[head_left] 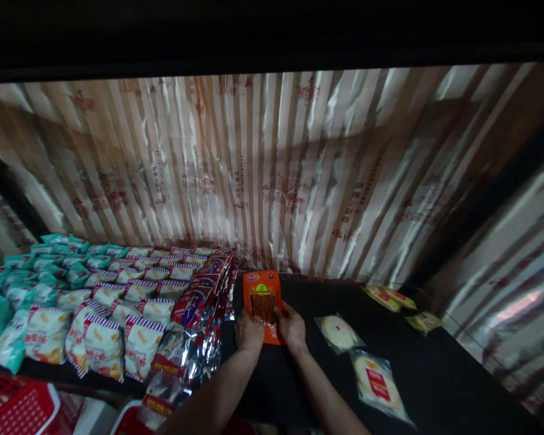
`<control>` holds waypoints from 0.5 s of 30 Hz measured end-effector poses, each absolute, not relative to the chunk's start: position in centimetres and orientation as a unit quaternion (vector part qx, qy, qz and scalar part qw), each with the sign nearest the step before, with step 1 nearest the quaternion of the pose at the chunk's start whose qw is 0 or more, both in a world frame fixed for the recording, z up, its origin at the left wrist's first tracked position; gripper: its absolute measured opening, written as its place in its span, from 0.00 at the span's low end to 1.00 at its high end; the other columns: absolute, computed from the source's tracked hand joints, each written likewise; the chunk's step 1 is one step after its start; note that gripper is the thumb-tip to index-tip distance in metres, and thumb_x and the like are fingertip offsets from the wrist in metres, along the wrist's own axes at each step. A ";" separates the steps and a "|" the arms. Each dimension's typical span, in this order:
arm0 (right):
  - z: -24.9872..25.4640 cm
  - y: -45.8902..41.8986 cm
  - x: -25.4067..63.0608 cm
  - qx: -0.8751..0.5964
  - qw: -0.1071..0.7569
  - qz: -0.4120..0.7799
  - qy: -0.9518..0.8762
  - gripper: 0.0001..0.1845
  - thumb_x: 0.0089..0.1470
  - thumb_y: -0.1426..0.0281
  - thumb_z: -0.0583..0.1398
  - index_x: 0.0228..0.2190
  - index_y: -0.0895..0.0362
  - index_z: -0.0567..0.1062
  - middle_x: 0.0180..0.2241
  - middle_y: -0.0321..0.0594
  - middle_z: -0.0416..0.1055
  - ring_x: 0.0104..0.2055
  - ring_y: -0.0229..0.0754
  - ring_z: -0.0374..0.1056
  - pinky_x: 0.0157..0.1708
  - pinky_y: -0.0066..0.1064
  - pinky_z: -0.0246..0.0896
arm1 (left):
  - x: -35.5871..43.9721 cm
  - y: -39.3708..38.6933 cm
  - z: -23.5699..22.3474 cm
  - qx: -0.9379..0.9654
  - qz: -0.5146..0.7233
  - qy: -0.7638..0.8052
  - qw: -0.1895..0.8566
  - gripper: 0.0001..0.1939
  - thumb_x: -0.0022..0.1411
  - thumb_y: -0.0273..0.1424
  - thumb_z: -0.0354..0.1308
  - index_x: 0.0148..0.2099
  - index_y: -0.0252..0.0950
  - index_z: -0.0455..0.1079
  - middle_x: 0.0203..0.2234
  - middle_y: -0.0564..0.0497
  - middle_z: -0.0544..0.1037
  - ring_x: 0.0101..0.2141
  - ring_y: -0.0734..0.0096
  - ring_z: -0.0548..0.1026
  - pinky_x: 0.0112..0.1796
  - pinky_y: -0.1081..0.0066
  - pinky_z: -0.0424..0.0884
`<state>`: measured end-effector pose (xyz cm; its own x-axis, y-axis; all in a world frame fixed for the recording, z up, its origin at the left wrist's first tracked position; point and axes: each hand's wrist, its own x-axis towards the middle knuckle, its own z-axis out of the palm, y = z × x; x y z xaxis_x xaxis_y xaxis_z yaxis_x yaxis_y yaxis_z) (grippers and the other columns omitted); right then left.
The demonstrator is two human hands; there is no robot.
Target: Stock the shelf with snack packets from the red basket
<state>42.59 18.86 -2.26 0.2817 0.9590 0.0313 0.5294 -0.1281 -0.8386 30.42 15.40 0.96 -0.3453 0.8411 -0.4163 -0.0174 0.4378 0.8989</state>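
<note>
An orange snack packet (263, 284) with a clear window showing brown strips lies on or just above the black shelf (308, 374). My left hand (249, 329) grips its lower left edge, fingers partly hidden behind my own hand. On the opposite side, my right hand (292, 326) pinches the lower right edge, thumb on the front. Close to my left hand stand dark red and silver packets (204, 296) in an overlapping row. Right of my right hand lies a clear bag with a round white item (339, 332).
Rows of white snack bags (103, 344) and teal bags (48, 272) fill the left. Another clear bag with a red label (378, 383) and small yellow packets (387, 298) lie right. Red baskets (18, 405) sit below the front edge. A striped sheet (272, 175) covers the back.
</note>
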 end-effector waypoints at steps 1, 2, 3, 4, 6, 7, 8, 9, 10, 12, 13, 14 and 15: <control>-2.3 19.7 42.5 -0.703 0.387 0.270 -0.532 0.25 0.49 0.63 0.53 0.45 0.63 0.75 0.46 0.48 0.74 0.49 0.47 0.69 0.50 0.32 0.60 | 30.3 16.0 1.0 0.305 0.437 0.693 0.486 0.21 0.48 0.24 0.57 0.47 0.36 0.66 0.52 0.40 0.69 0.59 0.53 0.57 0.54 0.65 0.54; -2.4 20.5 42.3 -0.707 0.384 0.265 -0.532 0.25 0.49 0.63 0.54 0.45 0.63 0.75 0.46 0.48 0.74 0.49 0.47 0.69 0.50 0.32 0.61 | 30.2 16.6 1.1 0.312 0.436 0.692 0.484 0.18 0.49 0.24 0.57 0.45 0.37 0.67 0.50 0.41 0.71 0.59 0.53 0.57 0.53 0.65 0.54; -2.4 21.2 42.1 -0.709 0.382 0.261 -0.533 0.24 0.49 0.63 0.54 0.45 0.62 0.75 0.46 0.47 0.74 0.49 0.47 0.69 0.49 0.32 0.61 | 30.1 17.2 1.1 0.319 0.436 0.689 0.484 0.15 0.49 0.25 0.57 0.42 0.37 0.68 0.48 0.41 0.72 0.58 0.52 0.58 0.53 0.64 0.55; -2.5 21.9 42.0 -0.711 0.379 0.257 -0.533 0.24 0.49 0.64 0.54 0.46 0.60 0.75 0.45 0.46 0.74 0.48 0.47 0.70 0.48 0.32 0.62 | 30.0 17.7 1.2 0.327 0.436 0.685 0.483 0.12 0.50 0.25 0.57 0.40 0.37 0.69 0.47 0.41 0.73 0.58 0.51 0.59 0.52 0.64 0.56; -2.6 23.0 41.6 -0.714 0.372 0.257 -0.534 0.23 0.50 0.64 0.53 0.46 0.57 0.75 0.43 0.43 0.76 0.45 0.45 0.71 0.45 0.31 0.63 | 29.9 18.6 1.3 0.340 0.439 0.678 0.482 0.08 0.50 0.26 0.56 0.36 0.37 0.70 0.44 0.40 0.74 0.56 0.50 0.61 0.51 0.63 0.57; -2.7 23.5 41.4 -0.715 0.368 0.259 -0.535 0.22 0.50 0.65 0.53 0.46 0.56 0.75 0.42 0.42 0.76 0.44 0.44 0.72 0.43 0.30 0.63 | 29.9 19.0 1.3 0.347 0.441 0.674 0.481 0.07 0.50 0.26 0.56 0.35 0.37 0.70 0.43 0.40 0.74 0.56 0.49 0.61 0.51 0.62 0.57; -2.8 23.9 41.2 -0.717 0.363 0.258 -0.536 0.22 0.51 0.65 0.53 0.46 0.55 0.75 0.41 0.41 0.77 0.43 0.43 0.72 0.42 0.29 0.64 | 29.9 19.3 1.3 0.353 0.444 0.669 0.480 0.06 0.50 0.26 0.57 0.34 0.36 0.70 0.43 0.39 0.75 0.56 0.49 0.62 0.50 0.62 0.57; -2.8 24.3 41.1 -0.719 0.359 0.255 -0.538 0.22 0.51 0.65 0.52 0.46 0.55 0.75 0.40 0.41 0.77 0.42 0.43 0.72 0.40 0.29 0.64 | 30.0 19.5 1.4 0.359 0.446 0.665 0.479 0.05 0.50 0.26 0.57 0.33 0.36 0.70 0.43 0.38 0.74 0.56 0.48 0.62 0.50 0.62 0.58; -2.8 24.6 41.0 -0.721 0.355 0.249 -0.541 0.21 0.51 0.66 0.52 0.45 0.55 0.75 0.40 0.42 0.77 0.42 0.43 0.72 0.40 0.28 0.63 | 30.1 19.7 1.4 0.365 0.448 0.662 0.477 0.05 0.50 0.26 0.57 0.33 0.35 0.70 0.43 0.38 0.74 0.56 0.48 0.62 0.50 0.63 0.58; -2.8 25.0 40.8 -0.724 0.344 0.235 -0.550 0.22 0.52 0.66 0.52 0.46 0.57 0.75 0.41 0.43 0.76 0.42 0.43 0.72 0.39 0.28 0.63 | 30.4 20.0 1.4 0.378 0.445 0.662 0.470 0.07 0.49 0.26 0.57 0.35 0.34 0.71 0.46 0.37 0.72 0.57 0.48 0.60 0.52 0.63 0.56; -2.7 25.2 40.8 -0.727 0.332 0.230 -0.555 0.22 0.52 0.66 0.52 0.46 0.57 0.75 0.42 0.44 0.76 0.42 0.43 0.72 0.39 0.28 0.63 | 30.6 19.9 1.4 0.381 0.443 0.664 0.467 0.09 0.49 0.26 0.57 0.36 0.34 0.71 0.48 0.37 0.71 0.58 0.48 0.58 0.53 0.62 0.55; -2.5 25.3 40.7 -0.731 0.315 0.227 -0.562 0.22 0.53 0.66 0.52 0.47 0.57 0.74 0.42 0.44 0.76 0.42 0.43 0.72 0.39 0.28 0.63 | 30.8 19.9 1.4 0.388 0.435 0.670 0.461 0.12 0.49 0.26 0.57 0.39 0.33 0.71 0.51 0.37 0.69 0.59 0.48 0.56 0.54 0.62 0.53; -2.3 25.4 40.7 -0.734 0.295 0.226 -0.568 0.21 0.53 0.66 0.52 0.47 0.57 0.74 0.42 0.44 0.76 0.42 0.44 0.72 0.39 0.28 0.62 | 31.0 19.7 1.4 0.402 0.418 0.681 0.447 0.15 0.50 0.26 0.56 0.42 0.32 0.71 0.53 0.37 0.67 0.60 0.48 0.54 0.56 0.61 0.51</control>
<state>40.74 25.41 -2.30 0.2527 0.9675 0.0032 0.7005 -0.1807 -0.6904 31.02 19.74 1.36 -0.2779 0.9213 -0.2721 0.1742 0.3269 0.9289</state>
